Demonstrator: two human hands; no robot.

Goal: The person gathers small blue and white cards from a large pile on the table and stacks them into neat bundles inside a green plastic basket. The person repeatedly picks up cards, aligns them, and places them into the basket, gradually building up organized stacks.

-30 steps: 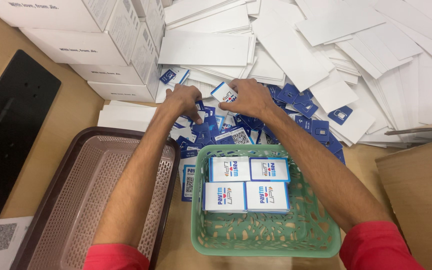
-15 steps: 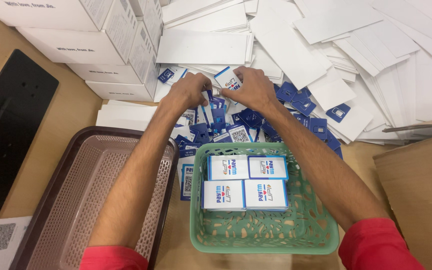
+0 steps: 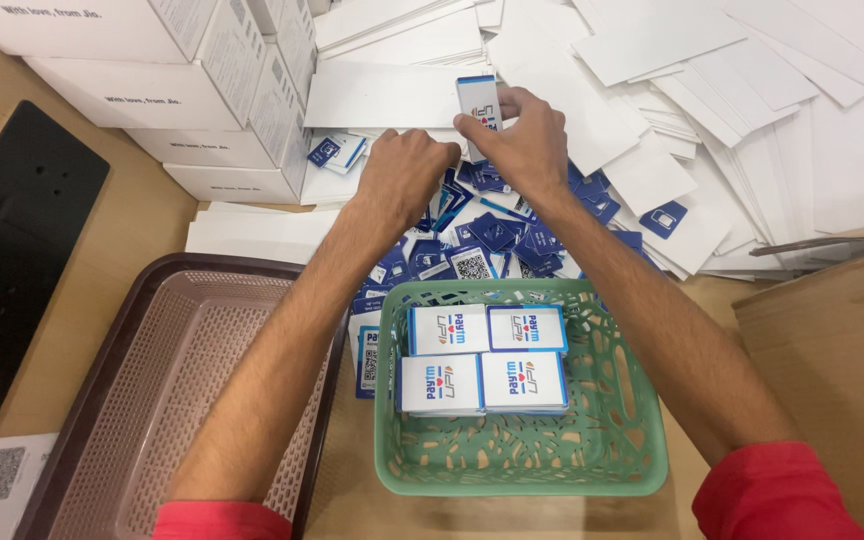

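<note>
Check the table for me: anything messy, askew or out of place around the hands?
Yes. The small blue cards lie in a loose, overlapping heap under both hands, and the white envelopes sprawl at all angles. By contrast, four card stacks sit squarely in the green basket. Nothing looks damaged.

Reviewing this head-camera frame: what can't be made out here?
- Left hand: its fingers curl under, so whether they hold anything in the blue card pile is hidden.
- Small stack in the right hand: its lower part is covered by the fingers.
- Green basket: how deep the four card stacks go cannot be told from above.
- Brown basket: cut off by the bottom edge.
</note>
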